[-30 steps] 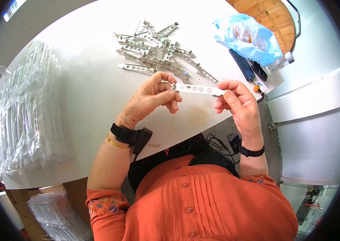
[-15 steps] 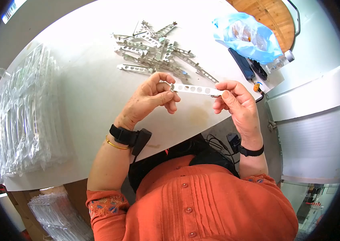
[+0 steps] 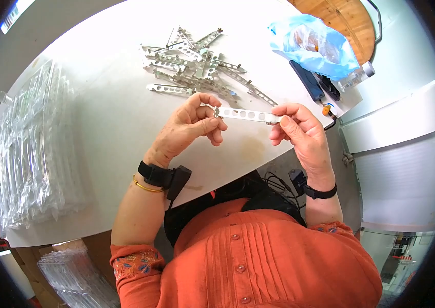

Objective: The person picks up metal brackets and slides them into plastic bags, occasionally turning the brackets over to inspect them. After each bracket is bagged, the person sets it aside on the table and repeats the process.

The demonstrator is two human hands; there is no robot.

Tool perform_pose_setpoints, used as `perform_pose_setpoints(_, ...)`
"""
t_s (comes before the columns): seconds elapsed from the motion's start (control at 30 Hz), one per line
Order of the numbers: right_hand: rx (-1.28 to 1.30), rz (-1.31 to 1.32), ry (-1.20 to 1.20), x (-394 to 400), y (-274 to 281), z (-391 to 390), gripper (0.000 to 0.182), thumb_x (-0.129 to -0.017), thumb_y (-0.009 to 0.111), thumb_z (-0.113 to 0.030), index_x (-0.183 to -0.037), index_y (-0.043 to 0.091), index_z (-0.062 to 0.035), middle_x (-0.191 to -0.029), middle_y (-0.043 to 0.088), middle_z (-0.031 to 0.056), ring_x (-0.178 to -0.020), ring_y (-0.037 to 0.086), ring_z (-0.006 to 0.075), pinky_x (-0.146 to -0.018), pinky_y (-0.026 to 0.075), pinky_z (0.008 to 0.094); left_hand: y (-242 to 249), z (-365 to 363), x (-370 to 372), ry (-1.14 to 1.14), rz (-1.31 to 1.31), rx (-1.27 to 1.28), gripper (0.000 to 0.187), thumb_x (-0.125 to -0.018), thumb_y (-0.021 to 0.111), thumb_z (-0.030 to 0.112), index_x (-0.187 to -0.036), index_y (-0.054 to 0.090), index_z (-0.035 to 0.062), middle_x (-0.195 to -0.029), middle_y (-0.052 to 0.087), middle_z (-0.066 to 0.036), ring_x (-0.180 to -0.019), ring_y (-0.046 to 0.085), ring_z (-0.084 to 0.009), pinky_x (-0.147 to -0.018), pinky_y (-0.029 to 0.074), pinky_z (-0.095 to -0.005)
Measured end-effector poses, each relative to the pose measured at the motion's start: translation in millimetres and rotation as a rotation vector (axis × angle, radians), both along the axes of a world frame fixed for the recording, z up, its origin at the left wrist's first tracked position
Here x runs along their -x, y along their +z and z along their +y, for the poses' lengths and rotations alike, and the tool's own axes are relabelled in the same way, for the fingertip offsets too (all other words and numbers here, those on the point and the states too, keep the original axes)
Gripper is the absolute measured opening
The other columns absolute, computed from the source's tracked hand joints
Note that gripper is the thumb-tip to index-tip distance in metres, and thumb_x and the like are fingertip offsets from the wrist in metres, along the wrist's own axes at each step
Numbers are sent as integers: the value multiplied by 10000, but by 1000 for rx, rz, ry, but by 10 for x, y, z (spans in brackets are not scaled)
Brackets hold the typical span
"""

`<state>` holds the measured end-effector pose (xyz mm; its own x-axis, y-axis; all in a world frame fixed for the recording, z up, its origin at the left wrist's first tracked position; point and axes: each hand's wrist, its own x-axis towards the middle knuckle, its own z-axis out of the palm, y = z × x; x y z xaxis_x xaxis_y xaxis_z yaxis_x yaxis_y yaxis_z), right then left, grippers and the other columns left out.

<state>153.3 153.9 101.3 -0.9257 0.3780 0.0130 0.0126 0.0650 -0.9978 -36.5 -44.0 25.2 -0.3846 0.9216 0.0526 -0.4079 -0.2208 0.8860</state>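
Note:
A flat metal strip (image 3: 245, 115) with a row of round holes is held level above the white table, stretched between my two hands. My left hand (image 3: 189, 123) pinches its left end, where a small clip-like piece sticks out. At the right end, my right hand (image 3: 302, 131) grips it between thumb and forefinger, and the fingertips cover part of that end. Just beyond my hands lies a loose pile of similar metal strips (image 3: 192, 64), crossing over one another.
Stacked clear plastic packs (image 3: 38, 149) lie on the white table (image 3: 109, 169) at left, with more packs (image 3: 79, 272) below. At upper right are a blue plastic bag (image 3: 348, 59), a phone (image 3: 307, 80), a clear bottle (image 3: 355, 78) and a round wooden surface (image 3: 348, 18).
Both hands and the held strip appear very slightly further left, along with a small shift of the whole view. The grip looks the same.

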Motion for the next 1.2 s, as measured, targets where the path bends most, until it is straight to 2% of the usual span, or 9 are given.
perform_pose_setpoints(0.47,11,-2,-3,15,-21,7,211,-1033,528,-129,-1182,600,3,-855,665,56,-764,645,103,-704,550,247,-4,4,-3,6,9,-4,262,-988,599,92,-1233,521,41,-951,686,-104,-744,668,-160,-674,550,-285)
perform_pose_setpoints(0.93,15,-13,-22,16,-34,-7,221,-1019,560,-147,-1185,603,-7,-860,663,58,-769,649,119,-707,549,266,35,1,-1,60,56,72,207,-980,613,91,-1172,567,31,-883,666,-82,-636,614,-129,-618,530,-265)
perform_pose_setpoints(1.07,10,-1,-26,24,-21,-14,222,-1019,559,-146,-1188,601,-8,-876,659,56,-776,650,119,-707,551,267,33,13,-4,76,70,66,205,-969,630,88,-1162,584,33,-861,652,-63,-637,599,-117,-614,523,-256)
perform_pose_setpoints(1.2,10,10,-14,22,-23,-8,227,-1018,561,-148,-1195,599,-10,-890,659,53,-779,650,117,-709,553,268,-20,35,-12,119,79,33,209,-950,656,76,-1149,608,34,-860,633,-33,-707,610,-112,-628,522,-251)
